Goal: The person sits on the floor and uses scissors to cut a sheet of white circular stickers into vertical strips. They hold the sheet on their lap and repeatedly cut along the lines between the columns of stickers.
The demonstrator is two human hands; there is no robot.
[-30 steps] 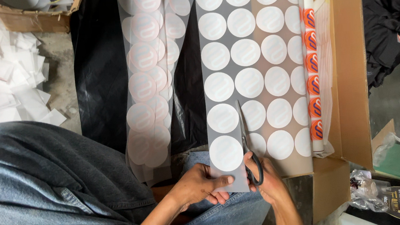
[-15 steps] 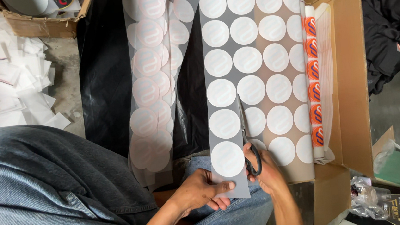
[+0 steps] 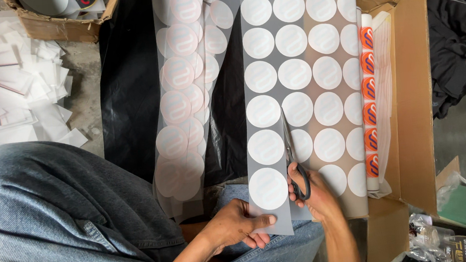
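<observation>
A long grey film sheet [image 3: 299, 52] printed with rows of white round stickers lies in front of me. My left hand [image 3: 235, 224] pinches the near end of its leftmost column, a strip [image 3: 265, 145] partly cut free. My right hand [image 3: 314, 194] grips black-handled scissors [image 3: 293, 159]. Their blades point away from me, in the cut between the first and second columns, beside the second sticker from the near end.
Several cut strips of stickers [image 3: 182, 90] lie piled on black plastic sheeting [image 3: 128, 84] to the left. A brown cardboard box [image 3: 409, 93] and a roll with orange stickers [image 3: 370, 102] lie right. White paper scraps [image 3: 10, 88] cover the floor left. My jeans-clad knee [image 3: 55, 219] is at lower left.
The scissors have advanced up the sheet between the columns, lengthening the cut. My left hand keeps hold of the strip's near end.
</observation>
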